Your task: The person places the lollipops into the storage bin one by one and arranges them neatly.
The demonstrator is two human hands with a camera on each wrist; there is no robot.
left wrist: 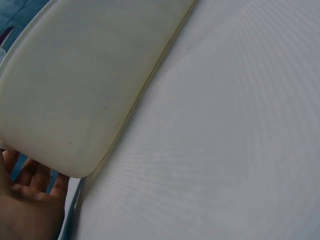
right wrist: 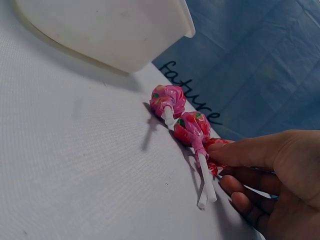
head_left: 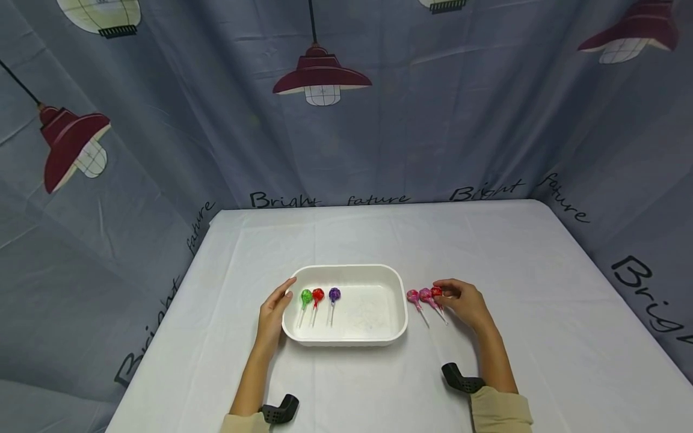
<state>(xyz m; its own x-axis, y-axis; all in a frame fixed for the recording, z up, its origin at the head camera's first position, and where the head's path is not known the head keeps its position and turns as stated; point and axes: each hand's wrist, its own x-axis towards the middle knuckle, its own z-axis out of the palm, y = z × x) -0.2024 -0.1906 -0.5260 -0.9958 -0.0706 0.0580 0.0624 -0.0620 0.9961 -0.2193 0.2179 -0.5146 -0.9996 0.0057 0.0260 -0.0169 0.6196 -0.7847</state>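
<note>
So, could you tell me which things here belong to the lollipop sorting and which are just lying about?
In the job:
white tray
green, red and purple lollipops in it
two pink lollipops beside it
red lollipop under the right hand
left hand at the tray's side

Just there:
white tablecloth
lamp-print backdrop

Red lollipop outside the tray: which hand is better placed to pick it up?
Right. The right hand already has its fingers on the red lollipop beside the tray. The left hand rests against the tray's far side.
</note>
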